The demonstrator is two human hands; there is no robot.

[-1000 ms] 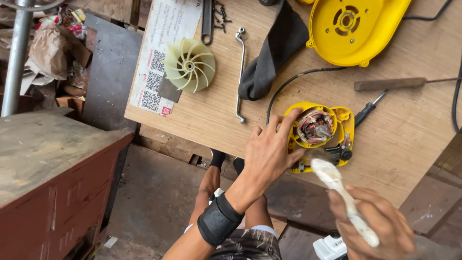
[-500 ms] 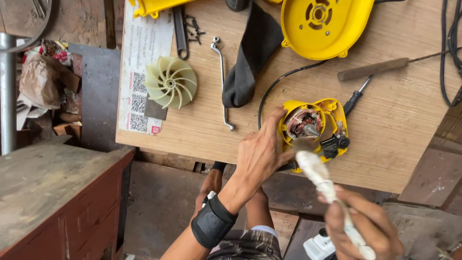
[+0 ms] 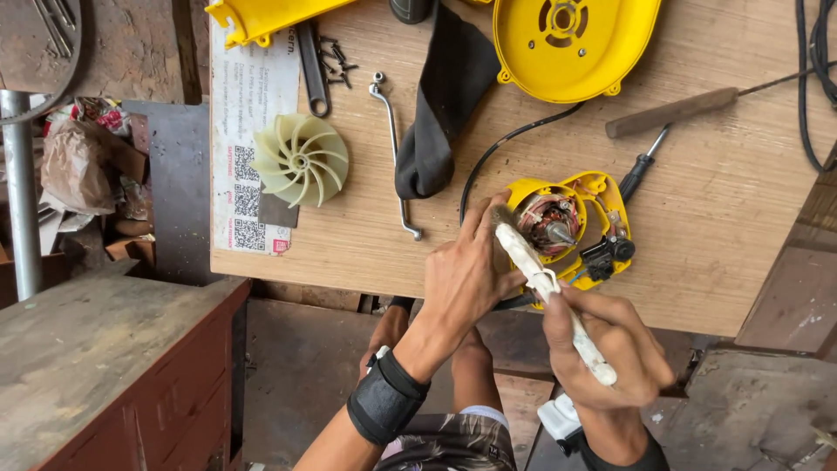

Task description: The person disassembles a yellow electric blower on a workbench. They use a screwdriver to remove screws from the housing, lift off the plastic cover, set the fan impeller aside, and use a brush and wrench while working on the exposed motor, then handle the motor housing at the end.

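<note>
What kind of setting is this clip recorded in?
Probably a small repair workshop: a plywood worktable holds an opened yellow motor housing, a detached plastic fan impeller, a wrench and loose screws.

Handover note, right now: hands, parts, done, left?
Left hand steadies the yellow motor housing at the table's near edge.
Right hand holds a white brush, bristles at the exposed motor.
Fan impeller and yellow cover lie removed on the wooden table; screwdriver beside the housing.
Done: unit opened. Left: motor still uncovered, parts off.
</note>
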